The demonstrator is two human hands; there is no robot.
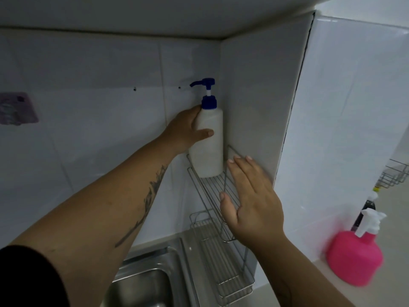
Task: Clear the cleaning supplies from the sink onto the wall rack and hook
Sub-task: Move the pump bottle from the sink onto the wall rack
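As I set the white pump bottle (208,140) upright on the top tier of the wall rack (212,191), my left hand (188,129) grasping it, my right hand (250,200) hovers spread and empty; letting go comes next, I judge.

One head-worn wide-angle view only, so nothing is shared between views; it looks forward and slightly down into a tiled corner, close to the wire rack (212,187); both forearms reach in from the bottom edge; the sink (150,278) sits low in frame; straight edges bow toward the borders.
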